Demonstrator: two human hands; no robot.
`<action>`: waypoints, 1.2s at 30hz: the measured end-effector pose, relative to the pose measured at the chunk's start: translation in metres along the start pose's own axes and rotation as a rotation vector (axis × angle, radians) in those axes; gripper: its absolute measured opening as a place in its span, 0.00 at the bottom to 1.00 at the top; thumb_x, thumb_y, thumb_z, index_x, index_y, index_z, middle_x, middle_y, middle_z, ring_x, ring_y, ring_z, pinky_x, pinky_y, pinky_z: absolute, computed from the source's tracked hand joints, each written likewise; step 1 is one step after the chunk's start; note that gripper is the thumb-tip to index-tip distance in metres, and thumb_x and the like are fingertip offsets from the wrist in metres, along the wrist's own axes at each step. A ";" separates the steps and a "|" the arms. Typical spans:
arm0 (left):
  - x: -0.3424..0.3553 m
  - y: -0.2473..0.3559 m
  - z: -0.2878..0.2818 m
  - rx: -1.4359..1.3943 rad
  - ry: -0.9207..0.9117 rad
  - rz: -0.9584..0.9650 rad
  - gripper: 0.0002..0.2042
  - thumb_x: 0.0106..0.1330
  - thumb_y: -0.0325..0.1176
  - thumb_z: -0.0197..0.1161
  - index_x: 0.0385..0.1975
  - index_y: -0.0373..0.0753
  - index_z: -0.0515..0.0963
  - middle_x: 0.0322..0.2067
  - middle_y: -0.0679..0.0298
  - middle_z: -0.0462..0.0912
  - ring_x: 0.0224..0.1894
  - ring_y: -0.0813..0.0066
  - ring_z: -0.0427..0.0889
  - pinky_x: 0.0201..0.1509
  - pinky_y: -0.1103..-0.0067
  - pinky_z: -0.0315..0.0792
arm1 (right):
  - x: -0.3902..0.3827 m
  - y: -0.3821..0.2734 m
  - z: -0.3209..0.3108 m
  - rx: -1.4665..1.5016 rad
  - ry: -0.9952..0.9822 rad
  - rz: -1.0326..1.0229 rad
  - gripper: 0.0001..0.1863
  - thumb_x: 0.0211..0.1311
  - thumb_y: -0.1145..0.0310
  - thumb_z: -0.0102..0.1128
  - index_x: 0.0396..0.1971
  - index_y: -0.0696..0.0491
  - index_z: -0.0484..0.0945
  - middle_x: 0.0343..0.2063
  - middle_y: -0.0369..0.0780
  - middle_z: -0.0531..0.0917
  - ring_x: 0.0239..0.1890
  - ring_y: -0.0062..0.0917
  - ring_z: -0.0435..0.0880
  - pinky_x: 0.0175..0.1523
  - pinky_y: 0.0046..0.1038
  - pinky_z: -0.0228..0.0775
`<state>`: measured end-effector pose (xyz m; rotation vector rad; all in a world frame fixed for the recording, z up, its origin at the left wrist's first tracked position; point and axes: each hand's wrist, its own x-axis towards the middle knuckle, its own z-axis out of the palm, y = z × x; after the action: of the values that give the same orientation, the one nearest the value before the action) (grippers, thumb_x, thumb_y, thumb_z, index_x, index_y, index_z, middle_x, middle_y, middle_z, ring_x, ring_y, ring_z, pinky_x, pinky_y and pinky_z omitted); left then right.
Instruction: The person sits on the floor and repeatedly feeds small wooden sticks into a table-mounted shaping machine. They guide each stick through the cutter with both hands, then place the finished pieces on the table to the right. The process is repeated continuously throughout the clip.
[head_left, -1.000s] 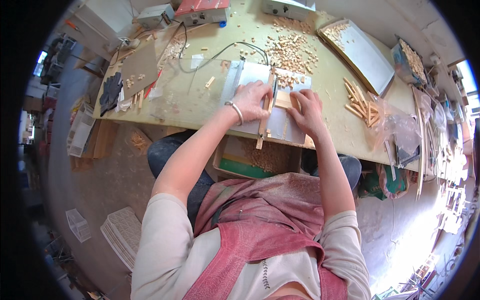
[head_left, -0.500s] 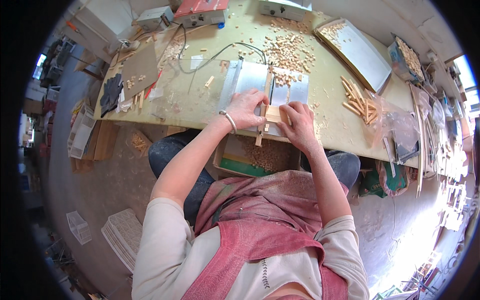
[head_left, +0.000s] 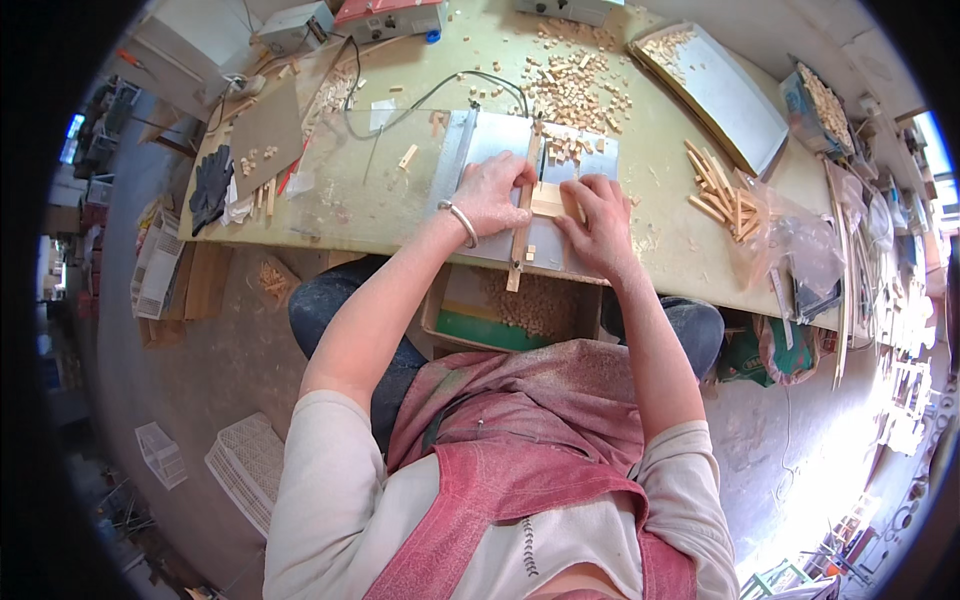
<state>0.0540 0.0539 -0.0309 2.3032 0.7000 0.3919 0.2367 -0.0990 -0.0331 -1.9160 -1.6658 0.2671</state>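
My left hand, with a bracelet on its wrist, lies flat on a grey metal plate and presses against a long wooden guide strip that runs toward me. My right hand holds down a small flat wooden piece right of the strip, fingers curled over its edge. Just beyond the hands, small cut wooden blocks lie piled on the plate. The green worktable carries it all.
A cardboard box with wooden bits sits under the table edge between my knees. Longer wooden sticks lie right, near a clear plastic bag. A grey tray, a black cable, a dark glove and electrical boxes ring the table.
Both hands have pulled back toward me along the strip and then moved forward a little again, keeping the wooden piece against it. The view has shifted slightly.
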 end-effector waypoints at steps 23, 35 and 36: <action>-0.020 0.026 -0.022 0.271 -0.240 0.055 0.21 0.53 0.48 0.73 0.44 0.47 0.80 0.46 0.62 0.79 0.54 0.61 0.78 0.62 0.66 0.69 | -0.009 0.011 -0.004 -0.046 0.062 -0.019 0.25 0.57 0.63 0.74 0.56 0.49 0.83 0.54 0.42 0.80 0.60 0.40 0.75 0.66 0.43 0.63; -0.028 0.016 -0.007 0.084 -0.082 0.037 0.20 0.54 0.38 0.73 0.46 0.41 0.79 0.42 0.59 0.80 0.46 0.63 0.83 0.57 0.67 0.76 | -0.028 -0.018 0.002 0.033 0.028 -0.090 0.25 0.56 0.66 0.75 0.55 0.49 0.82 0.52 0.42 0.79 0.58 0.41 0.75 0.65 0.43 0.64; -0.026 0.013 -0.007 0.080 -0.099 0.035 0.21 0.54 0.39 0.73 0.46 0.41 0.79 0.42 0.59 0.80 0.47 0.63 0.83 0.57 0.68 0.76 | -0.026 -0.018 0.002 0.033 0.027 -0.095 0.25 0.56 0.66 0.75 0.55 0.49 0.82 0.52 0.42 0.79 0.58 0.41 0.75 0.65 0.43 0.64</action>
<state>0.0348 0.0348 -0.0186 2.3948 0.6369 0.2679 0.2150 -0.1221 -0.0304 -1.8027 -1.7188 0.2284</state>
